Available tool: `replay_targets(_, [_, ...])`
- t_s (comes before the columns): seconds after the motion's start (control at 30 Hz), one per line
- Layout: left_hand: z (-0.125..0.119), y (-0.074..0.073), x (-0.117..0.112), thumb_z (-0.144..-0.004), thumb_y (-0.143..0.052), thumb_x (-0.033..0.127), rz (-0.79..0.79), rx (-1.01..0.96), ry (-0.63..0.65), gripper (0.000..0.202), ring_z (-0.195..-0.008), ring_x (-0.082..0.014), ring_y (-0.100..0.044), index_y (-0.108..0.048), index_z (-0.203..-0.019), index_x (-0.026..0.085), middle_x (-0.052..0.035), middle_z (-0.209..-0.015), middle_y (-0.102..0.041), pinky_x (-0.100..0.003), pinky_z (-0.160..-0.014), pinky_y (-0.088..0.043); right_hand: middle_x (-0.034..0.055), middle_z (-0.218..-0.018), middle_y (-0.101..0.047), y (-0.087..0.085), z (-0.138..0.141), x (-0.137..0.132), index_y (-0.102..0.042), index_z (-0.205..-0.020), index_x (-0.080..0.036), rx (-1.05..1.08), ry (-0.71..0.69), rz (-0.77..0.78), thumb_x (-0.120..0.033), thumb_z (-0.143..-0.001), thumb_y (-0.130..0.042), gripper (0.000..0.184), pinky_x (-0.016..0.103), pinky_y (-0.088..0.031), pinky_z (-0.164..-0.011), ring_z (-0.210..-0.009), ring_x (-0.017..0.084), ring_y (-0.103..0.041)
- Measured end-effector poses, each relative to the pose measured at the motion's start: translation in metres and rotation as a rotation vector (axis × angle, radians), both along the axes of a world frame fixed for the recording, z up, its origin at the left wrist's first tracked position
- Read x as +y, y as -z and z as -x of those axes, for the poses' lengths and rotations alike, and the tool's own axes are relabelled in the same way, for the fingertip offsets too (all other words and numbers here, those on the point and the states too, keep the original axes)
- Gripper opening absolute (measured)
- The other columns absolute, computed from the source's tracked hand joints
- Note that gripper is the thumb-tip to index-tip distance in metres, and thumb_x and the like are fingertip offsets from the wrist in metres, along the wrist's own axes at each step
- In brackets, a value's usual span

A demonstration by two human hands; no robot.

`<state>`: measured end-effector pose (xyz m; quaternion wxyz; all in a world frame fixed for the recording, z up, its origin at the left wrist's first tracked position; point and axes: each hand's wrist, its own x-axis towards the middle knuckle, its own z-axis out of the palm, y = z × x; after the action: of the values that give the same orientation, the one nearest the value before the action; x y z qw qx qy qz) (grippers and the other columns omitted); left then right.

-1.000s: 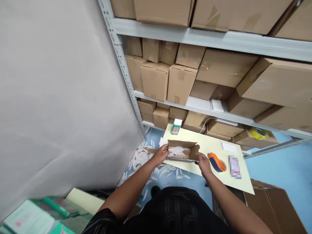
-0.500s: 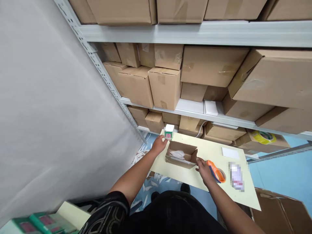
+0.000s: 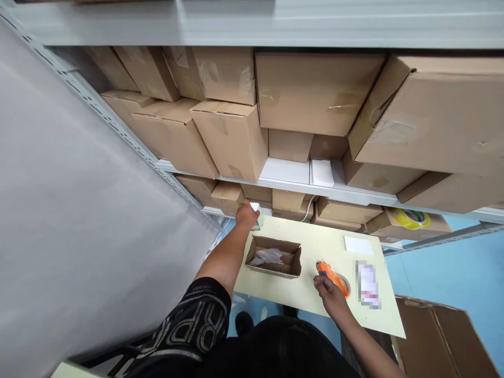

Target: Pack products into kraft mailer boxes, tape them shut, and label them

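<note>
My left hand (image 3: pixel 246 214) is closed around a small white-and-green box (image 3: pixel 256 220) at the table's far left corner. The fingers cover much of its left side. Just nearer stands an open cardboard box (image 3: pixel 275 273), its top facing up and a crumpled pale piece of paper or wrap (image 3: pixel 268 256) inside. To the right of that box, my right hand (image 3: pixel 329 295) hovers with its fingers curled together and nothing visible in them. Close beside its fingertips lies an orange tape dispenser (image 3: pixel 331 274) with a roll of tape.
Cardboard boxes (image 3: pixel 315 94) fill the metal shelves behind the pale table (image 3: pixel 311 241). At the table's right lie a white card (image 3: pixel 358 245) and a blurred packet (image 3: pixel 368 284). Yellow tape (image 3: pixel 411 218) rests on a low shelf box. A large carton (image 3: pixel 441 336) stands at lower right.
My left hand has moved from beside the small box to grasping it from above. My right hand has left the open cardboard box's edge and drawn back beside the tape dispenser. The view has shifted.
</note>
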<state>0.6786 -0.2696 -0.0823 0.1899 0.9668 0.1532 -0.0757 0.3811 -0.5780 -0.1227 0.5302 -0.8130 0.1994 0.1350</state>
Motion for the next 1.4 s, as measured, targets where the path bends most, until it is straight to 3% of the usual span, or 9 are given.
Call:
replay_targets(0.2, [0.012, -0.042, 0.059, -0.076, -0.079, 0.042, 0.579, -0.181, -0.315, 0.049, -0.093, -0.0238, -0.069, -0.048, -0.108, 0.021, -0.0107, -0.108, -0.067, -0.032, -0.075, -0.056, 0.0061, -0.101, -0.075, -0.018, -0.026, 0.009, -0.073, -0.100, -0.022, -0.087, 0.050, -0.042, -0.055, -0.084, -0.060, 0.039, 0.040, -0.053, -0.089, -0.097, 0.028, -0.069])
replay_targets(0.37, [0.076, -0.078, 0.070, -0.072, -0.079, 0.049, 1.049, -0.193, -0.234, 0.048, -0.073, -0.0150, -0.065, -0.047, -0.096, 0.022, -0.0029, -0.097, -0.063, -0.028, -0.059, -0.058, 0.0064, -0.100, -0.073, -0.063, -0.068, 0.052, -0.070, -0.104, -0.022, -0.181, 0.135, -0.240, -0.057, -0.084, -0.064, 0.041, 0.037, -0.056, -0.083, -0.095, 0.026, -0.068])
replay_targets(0.47, [0.121, -0.080, 0.053, -0.067, -0.082, 0.050, 1.211, -0.119, -0.171, 0.054, -0.069, -0.0148, -0.064, -0.046, -0.096, 0.023, -0.0008, -0.090, -0.064, -0.028, -0.056, -0.058, 0.0057, -0.096, -0.073, -0.083, -0.085, 0.080, -0.067, -0.109, -0.022, -0.242, 0.221, -0.357, -0.060, -0.081, -0.068, 0.047, 0.036, -0.057, -0.077, -0.089, 0.024, -0.068])
replay_targets(0.57, [0.157, -0.066, 0.033, -0.070, -0.079, 0.053, 1.278, -0.072, -0.147, 0.053, -0.073, -0.0163, -0.066, -0.045, -0.098, 0.024, -0.0006, -0.093, -0.066, -0.029, -0.059, -0.058, 0.0036, -0.090, -0.072, -0.087, -0.086, 0.091, -0.066, -0.101, -0.022, -0.258, 0.233, -0.312, -0.061, -0.080, -0.068, 0.045, 0.033, -0.056, -0.072, -0.081, 0.022, -0.067])
replay_targets(0.67, [0.180, -0.045, 0.026, -0.079, -0.070, 0.054, 1.169, -0.027, -0.090, 0.043, -0.083, -0.0197, -0.069, -0.049, -0.100, 0.024, -0.0034, -0.099, -0.069, -0.033, -0.069, -0.058, 0.0003, -0.077, -0.068, -0.078, -0.074, 0.087, -0.065, -0.087, -0.023, -0.184, 0.205, -0.099, -0.060, -0.081, -0.065, 0.038, 0.032, -0.051, -0.067, -0.071, 0.021, -0.063])
replay_targets(0.8, [0.193, -0.025, 0.034, -0.087, -0.063, 0.039, 0.661, -0.093, 0.136, 0.023, -0.105, -0.0239, -0.066, -0.063, -0.099, 0.020, -0.0096, -0.109, -0.068, -0.036, -0.093, -0.050, -0.0018, -0.070, -0.064, -0.063, -0.058, 0.080, -0.058, -0.073, -0.024, -0.173, 0.099, 0.171, -0.057, -0.084, -0.060, 0.035, 0.029, -0.043, -0.063, -0.066, 0.020, -0.059])
replay_targets(1.0, [0.187, -0.022, 0.034, -0.095, -0.051, 0.032, 0.223, 0.026, 0.347, 0.020, -0.092, -0.0244, -0.066, -0.064, -0.088, 0.019, -0.0093, -0.092, -0.069, -0.033, -0.080, -0.046, 0.0018, -0.071, -0.066, -0.055, -0.065, 0.081, -0.061, -0.074, -0.024, -0.101, -0.021, 0.407, -0.048, -0.087, -0.056, 0.028, 0.029, -0.037, -0.061, -0.068, 0.021, -0.059])
replay_targets(1.23, [0.182, -0.006, 0.027, -0.087, -0.061, 0.021, 0.206, 0.049, 0.315, 0.017, -0.089, -0.0208, -0.065, -0.061, -0.104, 0.023, -0.0039, -0.097, -0.070, -0.029, -0.076, -0.044, 0.0107, -0.094, -0.068, -0.029, -0.071, 0.077, -0.070, -0.085, -0.018, -0.061, -0.233, 0.677, -0.034, -0.089, -0.057, 0.021, 0.030, -0.040, -0.074, -0.084, 0.022, -0.062])
replay_targets(1.4, [0.191, 0.017, 0.029, -0.080, -0.061, 0.012, 0.306, -0.057, 0.272, 0.026, -0.097, -0.0221, -0.063, -0.061, -0.104, 0.020, -0.0090, -0.114, -0.062, -0.032, -0.085, -0.048, 0.0110, -0.092, -0.064, -0.011, -0.066, 0.071, -0.069, -0.080, -0.019, -0.202, -0.228, 0.686, -0.028, -0.089, -0.055, 0.019, 0.033, -0.043, -0.082, -0.088, 0.024, -0.061])
